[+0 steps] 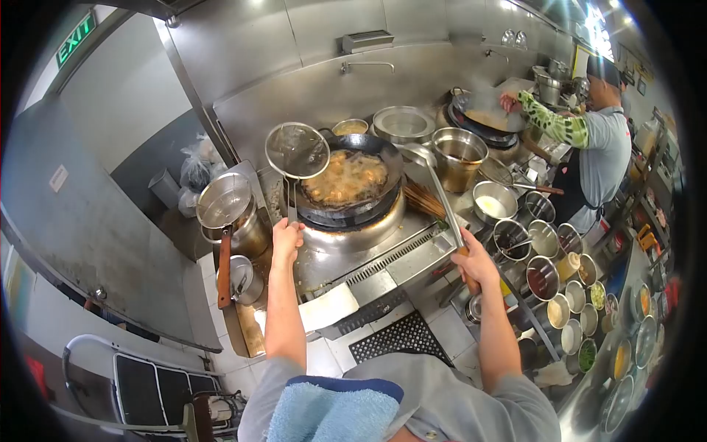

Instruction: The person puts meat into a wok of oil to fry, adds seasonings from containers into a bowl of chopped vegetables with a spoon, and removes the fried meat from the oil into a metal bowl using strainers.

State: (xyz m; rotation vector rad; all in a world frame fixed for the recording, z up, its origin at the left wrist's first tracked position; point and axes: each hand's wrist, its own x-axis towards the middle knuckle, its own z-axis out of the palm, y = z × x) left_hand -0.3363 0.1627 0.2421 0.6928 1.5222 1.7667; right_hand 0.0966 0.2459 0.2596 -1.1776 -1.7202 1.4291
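My left hand (287,239) is closed around the handle of a round mesh strainer (297,149), which is raised over the left rim of a black wok (390,166). Browned pieces of food (346,179) bubble in oil inside the wok. In my right hand (477,263) is the wooden handle of a long metal ladle (442,193). Its shaft slants up to the left, and its head is near the wok's right rim. The wok sits on a round metal burner ring (353,237).
A pot with a strainer across it (224,200) stands left of the wok, a tall metal pot (458,155) right of it. Several bowls of ingredients (543,278) fill the right side. A co-worker (607,147) works at a second wok (486,118). A white cloth (328,308) lies at the front edge.
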